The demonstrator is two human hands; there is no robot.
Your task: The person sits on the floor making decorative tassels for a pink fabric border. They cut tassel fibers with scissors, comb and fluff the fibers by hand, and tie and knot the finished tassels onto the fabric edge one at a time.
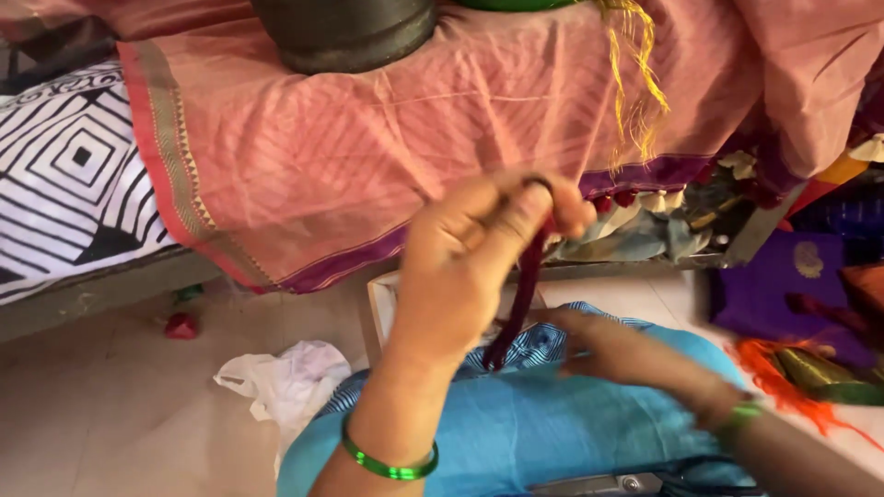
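My left hand [470, 267] is raised in the middle of the view, its fingers pinched on the top of a dark maroon cord [523, 294] that hangs down from it. A small dark ring shows at my fingertips. My right hand [617, 354] lies lower, blurred, on the blue cloth [516, 428] over my lap, its fingers at the cord's lower end. Each wrist wears a green bangle [387, 465]. A blue and white striped fabric [543, 345] lies under the cord's end.
A pink cloth with a maroon border [350, 147] drapes over a bed edge ahead, with a dark round vessel [345, 32] on top. Yellow tassels [635, 83] hang at upper right. Crumpled white cloth [285, 377] lies on the floor; purple and orange fabrics [801, 304] pile at right.
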